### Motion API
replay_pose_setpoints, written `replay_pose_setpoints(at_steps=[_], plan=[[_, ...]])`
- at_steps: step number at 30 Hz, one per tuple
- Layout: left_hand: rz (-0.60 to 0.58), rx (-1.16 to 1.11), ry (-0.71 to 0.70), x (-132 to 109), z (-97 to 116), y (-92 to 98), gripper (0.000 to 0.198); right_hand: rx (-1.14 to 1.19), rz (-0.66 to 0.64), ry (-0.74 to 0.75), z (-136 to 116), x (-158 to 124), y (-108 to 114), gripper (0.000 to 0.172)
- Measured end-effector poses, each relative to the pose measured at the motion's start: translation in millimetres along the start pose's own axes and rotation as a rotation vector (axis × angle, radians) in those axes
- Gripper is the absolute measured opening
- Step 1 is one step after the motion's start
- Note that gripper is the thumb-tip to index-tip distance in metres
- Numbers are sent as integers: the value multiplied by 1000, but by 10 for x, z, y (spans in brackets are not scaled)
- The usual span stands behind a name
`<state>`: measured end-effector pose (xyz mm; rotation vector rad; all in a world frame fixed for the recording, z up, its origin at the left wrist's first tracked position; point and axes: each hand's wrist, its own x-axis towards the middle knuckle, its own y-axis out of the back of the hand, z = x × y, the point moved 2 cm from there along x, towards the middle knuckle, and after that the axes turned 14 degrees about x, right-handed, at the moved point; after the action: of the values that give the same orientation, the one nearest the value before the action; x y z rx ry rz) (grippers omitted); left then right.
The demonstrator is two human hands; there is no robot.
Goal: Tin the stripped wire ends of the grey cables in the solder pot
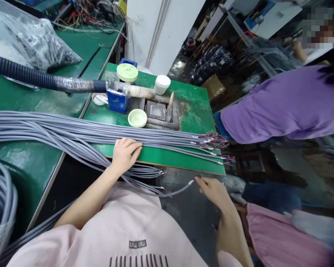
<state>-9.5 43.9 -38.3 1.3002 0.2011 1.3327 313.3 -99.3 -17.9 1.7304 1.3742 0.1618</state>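
Observation:
My left hand [125, 154] lies over the near side of a bundle of grey cables [156, 138], its fingers curled together on them at the bench edge. Stripped ends with thin coloured wires [214, 141] fan out at the bundle's right. My right hand [213, 191] is off the bench's near edge, finger and thumb pinched on the tip of a single grey cable [179, 191]. White wrapping shows just behind that tip; the fingers hide its wires. More grey cable ends [147, 171] hang below the edge, between my hands.
Behind the bundle stand a solder pot [157, 110], a pale green dish [137, 118], a round tin [127, 72], a white tub [162, 84] and a corrugated hose [78, 84] on a blue block [117, 101]. A person in a purple top [284, 104] is at the right.

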Motion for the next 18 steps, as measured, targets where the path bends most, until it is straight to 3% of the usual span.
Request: replay_pose_setpoints(at_steps=[2,4,9,12,15,18], plan=[[-54,46,-20,36,87,-59,18,-35,-98,-94,171,-77,-123,43],[-89,88,6,74,140,-99,19,114,-259,-56,144,-155,-318,40],[-185,208,9,143,178,-79,16,574,-688,83,-336,-249,-970,29],[-272,281,-27,168,223,-36,12,816,-934,102,-631,-217,-1355,33],[-350,360,-37,206,271,-18,10,1068,-966,106,-907,-116,-1586,43],[-383,366,-36,255,294,27,9,1256,-904,77,-1156,-10,-1623,41]])
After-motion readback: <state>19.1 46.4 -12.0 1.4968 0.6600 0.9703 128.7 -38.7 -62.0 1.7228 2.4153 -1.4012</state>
